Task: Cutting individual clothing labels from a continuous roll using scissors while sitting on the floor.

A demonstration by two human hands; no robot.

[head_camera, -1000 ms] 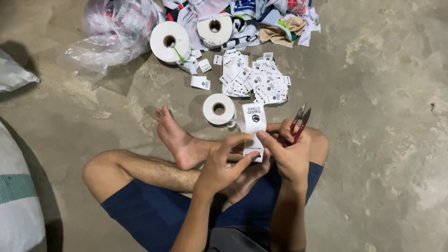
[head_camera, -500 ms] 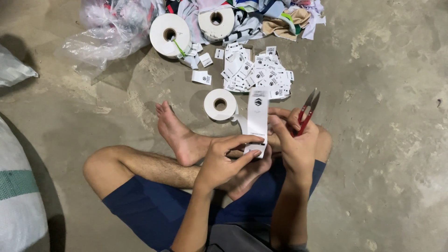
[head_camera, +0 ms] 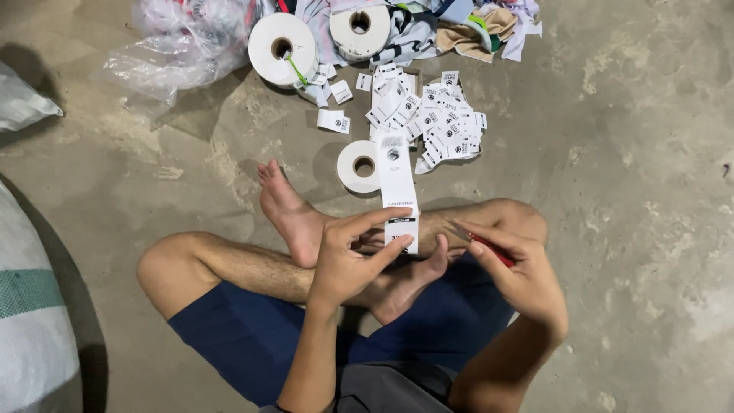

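Left hand (head_camera: 348,264) pinching label strip (head_camera: 398,191) at near end; strip running lengthwise away from hands. Right hand (head_camera: 516,275) closing round red snips (head_camera: 489,248), just beside strip's right.

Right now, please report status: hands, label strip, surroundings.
Left hand pinches label strip. Right hand holds red snips, clear of strip. Small roll just beyond, cut labels farther.
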